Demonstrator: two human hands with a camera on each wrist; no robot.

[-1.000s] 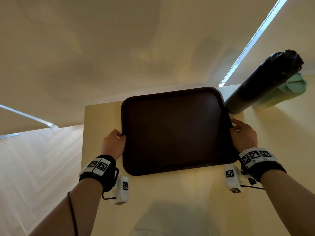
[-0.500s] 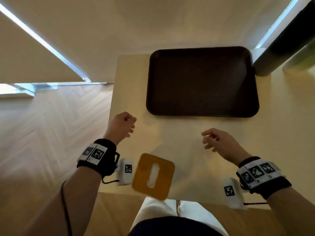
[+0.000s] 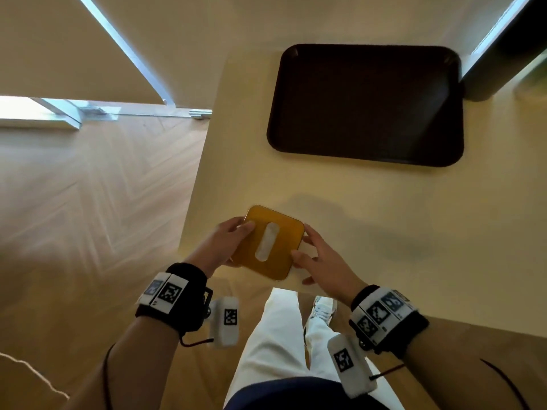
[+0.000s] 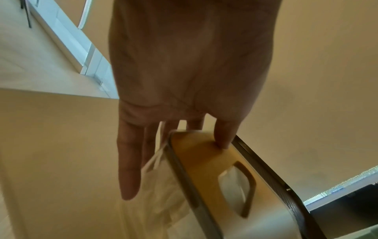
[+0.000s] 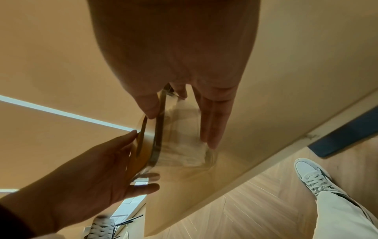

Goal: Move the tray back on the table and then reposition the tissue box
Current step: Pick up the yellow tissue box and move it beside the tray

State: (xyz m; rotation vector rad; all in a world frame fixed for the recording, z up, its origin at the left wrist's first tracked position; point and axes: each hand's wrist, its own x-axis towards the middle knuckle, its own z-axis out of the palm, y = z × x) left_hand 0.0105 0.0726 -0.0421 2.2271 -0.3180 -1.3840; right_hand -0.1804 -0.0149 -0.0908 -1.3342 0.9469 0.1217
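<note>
The dark brown tray [image 3: 364, 105] lies flat at the back of the pale table [image 3: 384, 232], with no hand on it. Near the table's front left corner stands the tissue box [image 3: 284, 247], clear-walled with an amber lid and a slot showing white tissue. My left hand [image 3: 239, 241] grips its left side, thumb on the lid. My right hand [image 3: 305, 244] grips its right side, thumb on the lid's edge and fingers down the wall. The left wrist view shows the lid [image 4: 204, 169] under my thumb. In the right wrist view the clear body [image 5: 180, 152] sits between both hands.
A tall dark bottle [image 3: 503, 54] stands against the tray's right end, with something green [image 3: 532, 75] behind it. The table's left edge [image 3: 201, 173] drops to wood floor. My legs in white trousers [image 3: 275, 350] are at the front edge.
Both hands let go of the tray at the back, drew toward me and took hold of the tissue box on either side. The tray stays where it was set.
</note>
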